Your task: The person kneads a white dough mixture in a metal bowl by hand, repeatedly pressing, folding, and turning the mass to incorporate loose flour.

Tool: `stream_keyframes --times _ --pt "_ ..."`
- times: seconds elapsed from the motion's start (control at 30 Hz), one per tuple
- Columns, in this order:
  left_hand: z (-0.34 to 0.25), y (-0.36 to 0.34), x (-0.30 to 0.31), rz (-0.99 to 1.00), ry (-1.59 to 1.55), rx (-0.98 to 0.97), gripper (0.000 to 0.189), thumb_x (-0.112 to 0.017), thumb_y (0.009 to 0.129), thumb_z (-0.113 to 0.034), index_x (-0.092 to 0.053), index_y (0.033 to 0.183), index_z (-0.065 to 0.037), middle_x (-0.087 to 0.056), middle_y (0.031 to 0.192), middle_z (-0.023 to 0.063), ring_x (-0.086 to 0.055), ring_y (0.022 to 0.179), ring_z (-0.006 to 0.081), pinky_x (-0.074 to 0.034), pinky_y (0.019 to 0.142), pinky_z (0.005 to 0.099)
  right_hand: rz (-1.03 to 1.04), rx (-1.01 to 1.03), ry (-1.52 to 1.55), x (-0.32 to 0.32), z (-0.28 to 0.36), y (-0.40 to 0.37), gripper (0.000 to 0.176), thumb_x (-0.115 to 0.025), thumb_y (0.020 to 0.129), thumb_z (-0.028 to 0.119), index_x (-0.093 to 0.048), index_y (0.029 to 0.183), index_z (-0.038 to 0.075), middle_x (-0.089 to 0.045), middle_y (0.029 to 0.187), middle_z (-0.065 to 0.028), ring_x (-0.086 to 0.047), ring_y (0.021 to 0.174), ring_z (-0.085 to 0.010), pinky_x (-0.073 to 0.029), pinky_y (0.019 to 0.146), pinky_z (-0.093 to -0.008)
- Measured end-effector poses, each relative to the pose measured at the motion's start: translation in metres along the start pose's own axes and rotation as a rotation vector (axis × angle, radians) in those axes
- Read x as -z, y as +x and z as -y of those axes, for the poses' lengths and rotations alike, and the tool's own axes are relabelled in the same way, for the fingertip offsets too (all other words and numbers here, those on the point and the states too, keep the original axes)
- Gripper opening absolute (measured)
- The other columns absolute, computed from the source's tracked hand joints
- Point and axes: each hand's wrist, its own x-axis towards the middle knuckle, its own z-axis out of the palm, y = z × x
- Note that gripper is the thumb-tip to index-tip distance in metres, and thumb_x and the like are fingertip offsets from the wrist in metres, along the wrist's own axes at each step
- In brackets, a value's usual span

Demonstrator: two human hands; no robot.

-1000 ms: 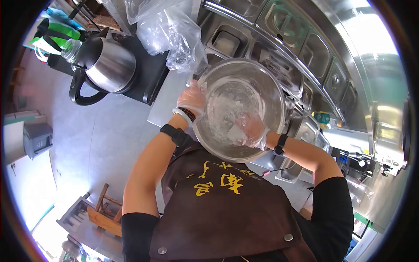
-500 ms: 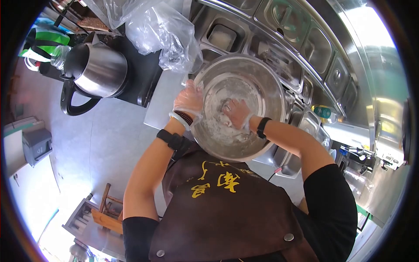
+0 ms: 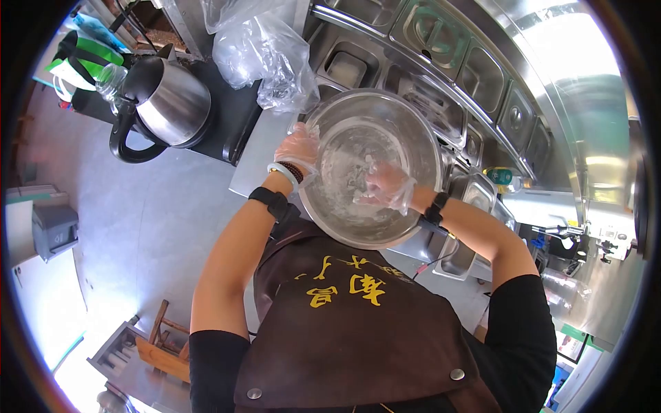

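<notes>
A large round metal bowl [image 3: 421,141] stands before me, with white flour-like powder [image 3: 342,165] smeared over its bottom and lower wall. My left hand [image 3: 297,147], in a clear plastic glove, grips the bowl's left rim, fingers closed around the edge. Inside the bowl, right of the middle, is my right hand [image 3: 387,186], also gloved. Its fingers are curled down toward the powder and slightly blurred; what lies in them, if anything, is hidden. Some greyish-white clumps show beside its fingertips.
A steel kettle [image 3: 173,103] stands on a black surface at the left. Clear plastic bags [image 3: 265,58] hang beside the bowl's upper left. Metal food pans [image 3: 430,100] line the counter behind and right of it. A bottle with a green label [image 3: 501,176] lies at the right.
My right hand has moved to the right inside the bowl, and its spread fingers have curled in. My left hand still holds the rim. The view has shifted slightly.
</notes>
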Motion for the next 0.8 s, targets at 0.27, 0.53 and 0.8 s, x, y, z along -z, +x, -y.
stream_keyframes --times 0.27,0.53,0.8 --pt "0.003 -0.002 -0.001 -0.017 -0.035 0.000 0.033 -0.042 0.087 -0.030 -0.045 0.101 -0.001 -0.059 0.086 0.0278 -0.056 0.085 0.0446 -0.043 0.075 0.0491 -0.356 0.249 -0.229 -0.064 -0.011 -0.020 0.054 -0.057 0.077 0.049 -0.051 0.116 0.012 -0.050 0.111 -0.0196 -0.048 0.103 -0.0339 -0.043 0.082 -0.0449" --pt "0.000 0.002 -0.003 -0.010 0.013 -0.014 0.034 -0.043 0.087 -0.032 -0.042 0.104 -0.002 -0.061 0.084 0.0237 -0.059 0.081 0.0410 -0.046 0.072 0.0480 0.002 0.421 -0.259 -0.066 0.009 -0.009 0.045 -0.052 0.081 0.041 -0.050 0.120 0.019 -0.045 0.119 -0.0201 -0.047 0.105 -0.0375 -0.041 0.083 -0.0445" --pt "-0.001 0.004 -0.007 -0.049 -0.042 -0.008 0.030 -0.043 0.086 -0.028 -0.044 0.099 -0.001 -0.059 0.079 0.0281 -0.056 0.077 0.0451 -0.044 0.069 0.0509 0.043 0.371 -0.271 -0.062 0.011 0.011 0.038 -0.053 0.081 0.034 -0.052 0.116 0.019 -0.047 0.115 -0.0194 -0.047 0.106 -0.0355 -0.042 0.082 -0.0444"
